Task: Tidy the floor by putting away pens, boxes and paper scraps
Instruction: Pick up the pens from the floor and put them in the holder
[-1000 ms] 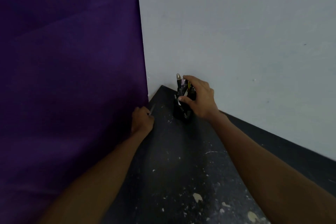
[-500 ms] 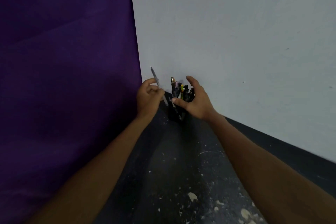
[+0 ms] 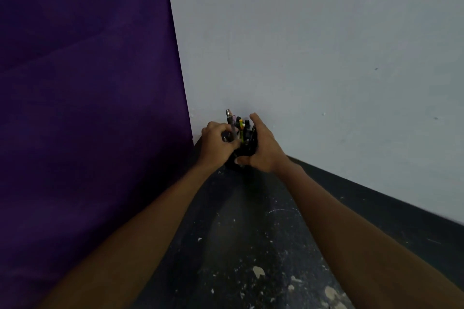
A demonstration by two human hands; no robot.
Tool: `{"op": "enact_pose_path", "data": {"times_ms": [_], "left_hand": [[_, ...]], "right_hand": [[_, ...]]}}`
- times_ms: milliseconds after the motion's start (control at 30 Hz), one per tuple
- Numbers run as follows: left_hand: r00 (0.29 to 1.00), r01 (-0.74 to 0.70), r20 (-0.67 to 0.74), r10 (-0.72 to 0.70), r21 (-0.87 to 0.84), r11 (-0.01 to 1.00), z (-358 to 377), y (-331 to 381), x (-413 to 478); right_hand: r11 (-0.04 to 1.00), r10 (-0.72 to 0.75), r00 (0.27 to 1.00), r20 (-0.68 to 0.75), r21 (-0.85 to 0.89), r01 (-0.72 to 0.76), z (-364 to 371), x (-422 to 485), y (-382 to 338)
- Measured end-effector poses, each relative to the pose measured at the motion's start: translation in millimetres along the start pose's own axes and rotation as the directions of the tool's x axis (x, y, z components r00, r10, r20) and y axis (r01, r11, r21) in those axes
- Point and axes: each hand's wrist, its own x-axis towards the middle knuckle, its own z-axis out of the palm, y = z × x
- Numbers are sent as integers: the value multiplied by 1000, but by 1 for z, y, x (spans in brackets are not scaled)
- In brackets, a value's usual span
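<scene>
A black pen holder (image 3: pixel 247 149) stands on the dark floor in the corner where the purple curtain meets the grey wall. Several pens (image 3: pixel 237 124) stick up out of it. My right hand (image 3: pixel 261 148) wraps round the holder's right side, thumb across its front. My left hand (image 3: pixel 217 143) is at the holder's left rim, fingers curled round a grey pen (image 3: pixel 234 133) that stands among the others. The holder's lower part is hidden behind both hands.
A purple curtain (image 3: pixel 88 120) hangs along the left. A pale grey wall (image 3: pixel 326 57) with a black skirting strip (image 3: pixel 376 206) runs along the right. The dark floor (image 3: pixel 238 246) is speckled with white paint flecks.
My left hand lifted a grey pen off the floor by the curtain, raised it, then brought it right and down into the holder. My right hand stayed on the holder.
</scene>
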Motion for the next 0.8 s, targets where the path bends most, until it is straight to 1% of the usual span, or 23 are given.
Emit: {"op": "enact_pose_path", "data": {"times_ms": [100,167,200,233,333,433,500,567,700,800], "left_hand": [[999,-22,-32,19,-113,993,-3,8,-3],[999,-19,-49,12,-138,990,-3,12,-3],[999,-3,-43,-2,-109,994,-1,12,-2],[999,23,-24,-24,-46,999,1,12,-2],[992,98,65,-107,130,987,6,9,0],[983,114,122,-139,190,975,10,5,2],[985,112,109,-131,163,980,12,4,4],[990,110,83,-117,86,990,12,8,3],[990,140,30,-140,-1,990,1,18,-3],[990,119,81,-117,-19,993,-10,25,-5]], "right_hand": [[1000,-29,999,-29,-4,29,1,-1,0],[997,-67,996,-50,-28,66,0,-2,0],[995,-87,995,-50,-49,84,0,-2,-1],[992,-102,994,-45,-73,99,1,-3,-2],[981,-130,991,-31,-148,124,2,-2,-4],[986,-92,996,-12,-137,90,3,0,-3],[986,-77,997,-6,-147,75,5,1,-1],[989,-66,998,-2,-135,65,4,2,-1],[993,-7,999,40,-116,12,-2,0,-2],[990,65,994,89,-129,-53,-6,-5,-6]]}}
